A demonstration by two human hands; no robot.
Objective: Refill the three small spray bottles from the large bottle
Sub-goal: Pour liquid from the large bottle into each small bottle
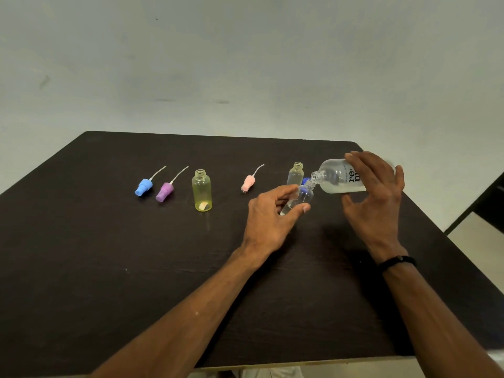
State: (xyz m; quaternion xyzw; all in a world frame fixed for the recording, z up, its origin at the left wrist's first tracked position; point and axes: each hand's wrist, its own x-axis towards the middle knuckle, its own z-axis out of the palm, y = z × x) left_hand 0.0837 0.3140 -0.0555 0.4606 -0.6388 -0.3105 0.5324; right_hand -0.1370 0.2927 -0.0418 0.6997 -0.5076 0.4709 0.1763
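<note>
1. We are mid-pour on what looks like the first fill. Our left hand (268, 214) curls its fingers and thumb round the clear bottle (301, 197), held tilted above the table (109, 255). Our right hand (375, 192) wraps the large bottle (336, 177), fingers over the top and thumb beneath.
2. The clear bottle shows a little liquid pooled at its lower end; we judge it far from full.
3. The yellow bottle (202, 190) stands upright and uncapped, left of centre; it looks empty of liquid, though something pale sits at its bottom. A third bottle (296, 174) stands uncapped just behind the one we hold, and we cannot tell its level.
4. All three spray heads are off and lie on the table: blue head (143, 186), purple head (165, 191), pink head (248, 183).
5. So, as we judge it, two fills and three recappings remain, plus finishing this one.
6. The large bottle lies nearly horizontal, its long axis running right to left, mouth pointing left and slightly down, right at the clear bottle's mouth.
7. The clear bottle's axis slants, neck up and to the right, base down toward our palm.
</note>
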